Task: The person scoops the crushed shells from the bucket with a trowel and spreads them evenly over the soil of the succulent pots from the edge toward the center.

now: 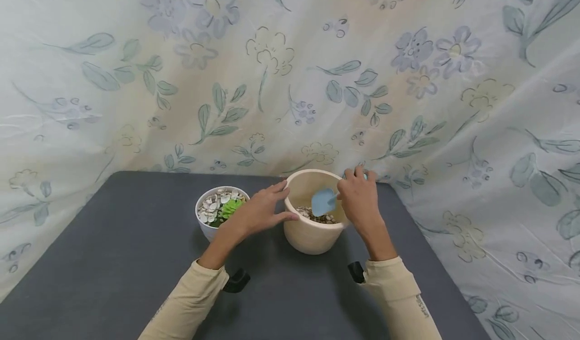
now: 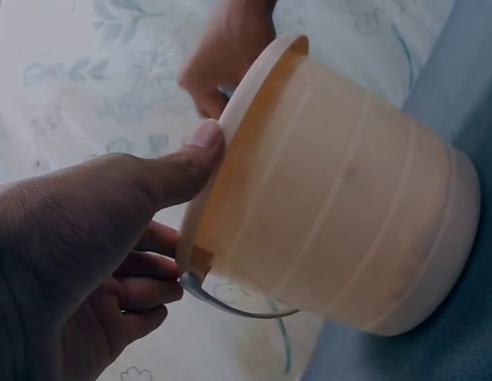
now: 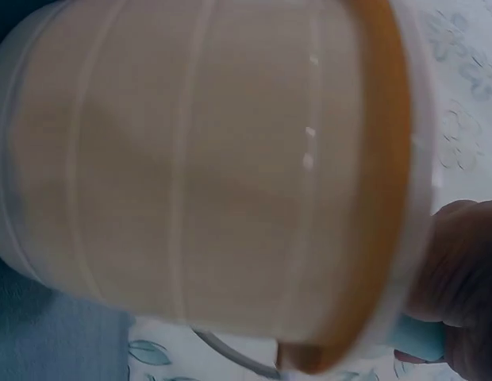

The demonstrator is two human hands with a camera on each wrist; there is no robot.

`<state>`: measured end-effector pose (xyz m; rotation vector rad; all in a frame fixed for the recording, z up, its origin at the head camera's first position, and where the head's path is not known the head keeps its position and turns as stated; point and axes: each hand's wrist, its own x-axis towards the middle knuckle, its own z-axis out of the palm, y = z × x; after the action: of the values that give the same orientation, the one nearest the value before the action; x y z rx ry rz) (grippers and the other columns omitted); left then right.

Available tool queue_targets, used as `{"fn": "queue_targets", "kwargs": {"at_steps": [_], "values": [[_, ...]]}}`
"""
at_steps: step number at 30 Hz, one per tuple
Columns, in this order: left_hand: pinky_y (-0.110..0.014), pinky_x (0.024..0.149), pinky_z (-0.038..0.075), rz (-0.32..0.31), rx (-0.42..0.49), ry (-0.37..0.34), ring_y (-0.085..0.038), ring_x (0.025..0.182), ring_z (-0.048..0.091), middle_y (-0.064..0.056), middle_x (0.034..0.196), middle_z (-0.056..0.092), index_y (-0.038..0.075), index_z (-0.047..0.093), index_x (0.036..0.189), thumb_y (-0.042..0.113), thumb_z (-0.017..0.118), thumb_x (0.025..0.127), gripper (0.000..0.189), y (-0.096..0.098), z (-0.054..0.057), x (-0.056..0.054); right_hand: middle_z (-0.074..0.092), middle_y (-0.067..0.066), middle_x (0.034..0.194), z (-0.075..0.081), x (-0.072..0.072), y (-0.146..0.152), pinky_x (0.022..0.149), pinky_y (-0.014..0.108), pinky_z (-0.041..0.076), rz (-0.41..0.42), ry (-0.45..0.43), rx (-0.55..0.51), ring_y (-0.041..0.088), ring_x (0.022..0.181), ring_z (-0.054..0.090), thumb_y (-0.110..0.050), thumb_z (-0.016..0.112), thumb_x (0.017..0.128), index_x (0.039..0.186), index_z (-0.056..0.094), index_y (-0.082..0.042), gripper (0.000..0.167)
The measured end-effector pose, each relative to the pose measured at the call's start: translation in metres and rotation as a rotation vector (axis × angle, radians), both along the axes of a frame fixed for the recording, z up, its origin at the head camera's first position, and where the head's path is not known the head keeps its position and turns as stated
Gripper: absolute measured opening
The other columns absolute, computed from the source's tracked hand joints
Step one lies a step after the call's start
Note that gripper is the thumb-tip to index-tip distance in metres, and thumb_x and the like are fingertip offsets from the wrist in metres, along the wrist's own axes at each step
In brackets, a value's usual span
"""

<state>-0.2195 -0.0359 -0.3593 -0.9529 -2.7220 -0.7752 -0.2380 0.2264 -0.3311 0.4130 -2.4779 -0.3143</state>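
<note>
A cream plastic bucket (image 1: 312,242) with a thin wire handle (image 2: 238,308) stands on the dark table, with small mixed pebbles (image 1: 327,219) at its bottom. My left hand (image 1: 256,211) holds the bucket's rim on the left side, thumb (image 2: 190,163) on the edge and the other fingers beside the handle's joint. Over the right side of the rim, my right hand (image 1: 362,199) grips a small light-blue trowel (image 1: 323,202) by its handle. The trowel's blade is tilted down inside the bucket, above the pebbles. In the right wrist view, the bucket wall hides the blade.
Left of the bucket, partly behind my left hand, is a white pot (image 1: 207,229) with pale stones and a green succulent (image 1: 232,208). A flower-patterned cloth (image 1: 290,78) hangs close behind the dark table (image 1: 113,259) and along its right side.
</note>
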Motion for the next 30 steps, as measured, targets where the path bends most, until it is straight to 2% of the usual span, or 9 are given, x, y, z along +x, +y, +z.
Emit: {"fn": "queue_targets", "kwargs": {"at_steps": [5,8,13,20,22,26,30], "values": [[-0.050,0.112,0.053,-0.010,0.015,-0.009,-0.040,0.142,0.056,-0.025,0.163,0.042,-0.001,0.053,0.151,0.048,0.075,0.094,0.079,0.004,0.001,0.001,0.063,0.012,0.079,-0.009,-0.006,-0.008,0.086,0.053,0.047,0.023,-0.048,0.041,0.035,0.087,0.058,-0.016,0.098,0.067,0.075,0.080,-0.011,0.021],[-0.049,0.111,0.053,-0.002,0.010,-0.030,-0.039,0.141,0.057,-0.024,0.164,0.041,0.000,0.052,0.152,0.049,0.075,0.094,0.079,0.005,0.002,0.002,0.065,0.012,0.079,-0.015,-0.009,-0.012,0.083,0.053,0.048,0.039,-0.077,0.043,0.035,0.086,0.059,-0.015,0.098,0.067,0.074,0.078,-0.009,0.023],[-0.049,0.111,0.053,0.014,0.007,-0.031,-0.040,0.142,0.056,-0.024,0.164,0.040,-0.001,0.051,0.153,0.049,0.075,0.094,0.081,0.005,0.001,0.004,0.070,0.014,0.078,-0.019,-0.013,-0.017,0.086,0.057,0.049,0.036,-0.145,0.031,0.039,0.088,0.062,-0.017,0.097,0.070,0.071,0.075,-0.009,0.024],[-0.049,0.112,0.052,0.017,-0.007,-0.038,-0.038,0.144,0.054,-0.022,0.166,0.038,-0.001,0.048,0.154,0.050,0.074,0.095,0.082,0.007,0.000,0.003,0.066,0.003,0.058,-0.019,-0.014,-0.021,0.077,0.059,0.052,0.070,-0.377,-0.111,0.037,0.069,0.062,-0.030,0.094,0.076,0.055,0.066,-0.016,0.037],[-0.049,0.112,0.052,0.018,-0.008,-0.043,-0.038,0.144,0.054,-0.022,0.166,0.037,-0.001,0.048,0.155,0.050,0.073,0.095,0.082,0.007,0.000,0.003,0.066,0.001,0.056,-0.018,-0.014,-0.019,0.077,0.059,0.051,0.081,-0.401,-0.143,0.036,0.068,0.062,-0.029,0.092,0.078,0.054,0.067,-0.016,0.037],[-0.049,0.112,0.052,0.022,-0.011,-0.045,-0.039,0.143,0.054,-0.021,0.166,0.037,-0.001,0.048,0.155,0.050,0.073,0.095,0.082,0.007,0.001,0.003,0.062,-0.003,0.050,-0.013,-0.012,-0.015,0.075,0.051,0.047,0.079,-0.441,-0.192,0.027,0.062,0.058,-0.029,0.090,0.081,0.049,0.064,-0.019,0.043],[-0.050,0.111,0.053,0.031,-0.013,-0.041,-0.039,0.141,0.056,-0.021,0.166,0.039,-0.001,0.051,0.153,0.051,0.074,0.095,0.081,0.007,0.000,0.004,0.058,-0.004,0.047,-0.010,-0.008,-0.011,0.071,0.045,0.042,0.082,-0.439,-0.248,0.022,0.058,0.052,-0.030,0.089,0.082,0.049,0.067,-0.020,0.041]]}}
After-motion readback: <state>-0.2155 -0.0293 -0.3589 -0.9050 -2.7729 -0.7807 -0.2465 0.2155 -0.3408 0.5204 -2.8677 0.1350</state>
